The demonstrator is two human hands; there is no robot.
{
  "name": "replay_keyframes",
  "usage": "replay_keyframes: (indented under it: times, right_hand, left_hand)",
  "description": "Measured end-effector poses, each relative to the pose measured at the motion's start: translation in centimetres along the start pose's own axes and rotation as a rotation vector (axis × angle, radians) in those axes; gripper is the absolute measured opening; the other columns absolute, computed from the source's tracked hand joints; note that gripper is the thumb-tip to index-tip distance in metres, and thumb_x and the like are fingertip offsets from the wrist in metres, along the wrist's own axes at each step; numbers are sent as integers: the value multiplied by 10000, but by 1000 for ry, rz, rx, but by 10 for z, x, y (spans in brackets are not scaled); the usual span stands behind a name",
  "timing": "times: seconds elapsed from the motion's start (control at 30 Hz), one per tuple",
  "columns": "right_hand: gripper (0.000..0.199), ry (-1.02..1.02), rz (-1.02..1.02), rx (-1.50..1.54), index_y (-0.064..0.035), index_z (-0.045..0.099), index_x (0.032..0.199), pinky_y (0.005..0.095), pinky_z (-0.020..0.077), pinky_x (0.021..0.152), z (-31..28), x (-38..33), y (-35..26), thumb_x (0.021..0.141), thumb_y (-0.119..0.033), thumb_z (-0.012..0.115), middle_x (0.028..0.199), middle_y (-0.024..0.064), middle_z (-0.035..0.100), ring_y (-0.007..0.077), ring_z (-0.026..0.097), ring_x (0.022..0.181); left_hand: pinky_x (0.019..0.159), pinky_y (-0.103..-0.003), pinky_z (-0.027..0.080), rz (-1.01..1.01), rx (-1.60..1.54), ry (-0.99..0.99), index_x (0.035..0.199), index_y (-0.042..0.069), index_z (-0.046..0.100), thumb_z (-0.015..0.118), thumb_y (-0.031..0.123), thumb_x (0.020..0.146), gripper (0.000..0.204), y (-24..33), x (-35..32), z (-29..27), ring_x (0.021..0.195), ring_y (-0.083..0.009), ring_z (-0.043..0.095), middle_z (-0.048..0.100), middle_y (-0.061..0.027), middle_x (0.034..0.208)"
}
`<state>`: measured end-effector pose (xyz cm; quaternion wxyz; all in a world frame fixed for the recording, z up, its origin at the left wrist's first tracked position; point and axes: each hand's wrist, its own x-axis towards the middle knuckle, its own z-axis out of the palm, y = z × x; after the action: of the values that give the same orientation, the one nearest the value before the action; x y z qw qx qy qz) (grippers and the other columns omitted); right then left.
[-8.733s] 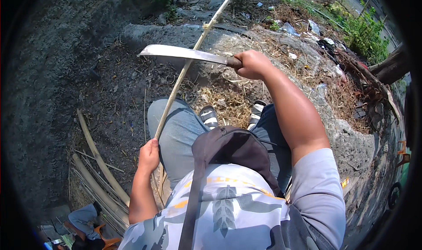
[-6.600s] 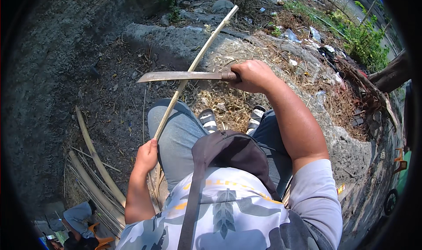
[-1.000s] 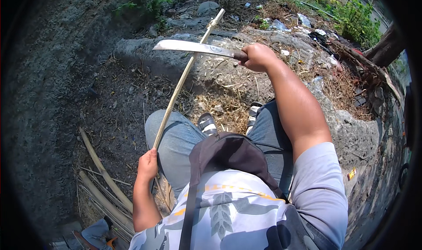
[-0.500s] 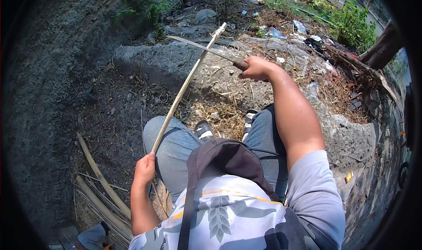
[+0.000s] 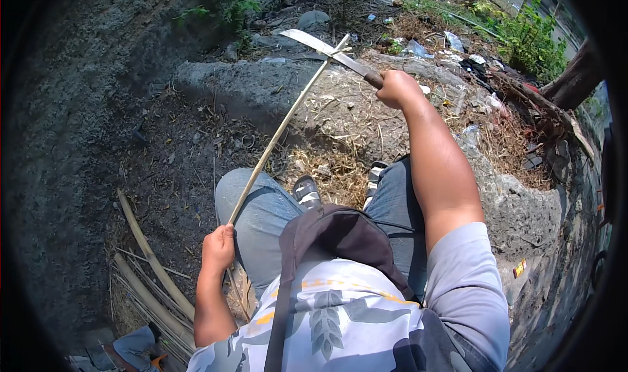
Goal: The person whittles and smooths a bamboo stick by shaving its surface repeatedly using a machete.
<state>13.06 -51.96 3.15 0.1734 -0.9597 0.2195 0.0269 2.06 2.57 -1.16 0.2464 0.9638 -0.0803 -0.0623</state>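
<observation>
My left hand point(image 5: 218, 248) is closed around the near end of a long, pale bamboo stick point(image 5: 280, 129). The stick slants up and away to the right, passing over my left knee. Near its far end, the blade of a machete point(image 5: 311, 43) lies across it, with frayed slivers sticking out around the crossing. My right hand point(image 5: 397, 89) grips the machete by its dark brown handle point(image 5: 373, 79), arm stretched forward. The blade's tip points to the far left, and its broad, bright face shows.
A pale rock ledge point(image 5: 229, 87) lies ahead, with dry shavings point(image 5: 337, 176) around my sandals. Several long poles point(image 5: 150, 254) rest on the ground at the lower left, near another person's leg point(image 5: 134, 349). A tree trunk point(image 5: 575, 78) stands at the far right.
The machete has turned so its blade face shows more, and it has shifted slightly right along with the stick's far end. My left hand keeps its hold on the stick.
</observation>
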Motion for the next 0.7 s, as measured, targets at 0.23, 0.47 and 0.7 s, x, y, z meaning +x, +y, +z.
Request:
replay_keyframes:
  times: [0.23, 0.47, 0.7]
  right_hand:
    - [407, -121, 84, -5, -71, 748, 1126, 431, 551, 942, 15, 12, 30, 769, -248, 666, 1120, 202, 741, 360, 711, 1056]
    - [388, -32, -26, 242, -34, 724, 1022, 432, 553, 858, 8, 9, 24, 742, -302, 729, 961, 208, 743, 360, 720, 940]
    - [333, -354, -99, 448, -32, 638, 937, 371, 503, 572, -1, -8, 12, 807, -297, 793, 732, 76, 665, 183, 622, 596]
  left_hand:
    - [631, -537, 465, 0, 127, -40, 812, 2, 607, 505, 435, 1065, 512, 23, 4, -12, 735, -503, 613, 622, -270, 743]
    - [617, -538, 455, 29, 82, 28, 786, 4, 574, 495, 424, 1072, 514, 8, 3, 3, 709, -498, 608, 607, -264, 712]
    - [618, -544, 453, 26, 86, 31, 776, 6, 564, 491, 443, 1068, 532, 13, 2, 1, 710, -502, 606, 598, -269, 700]
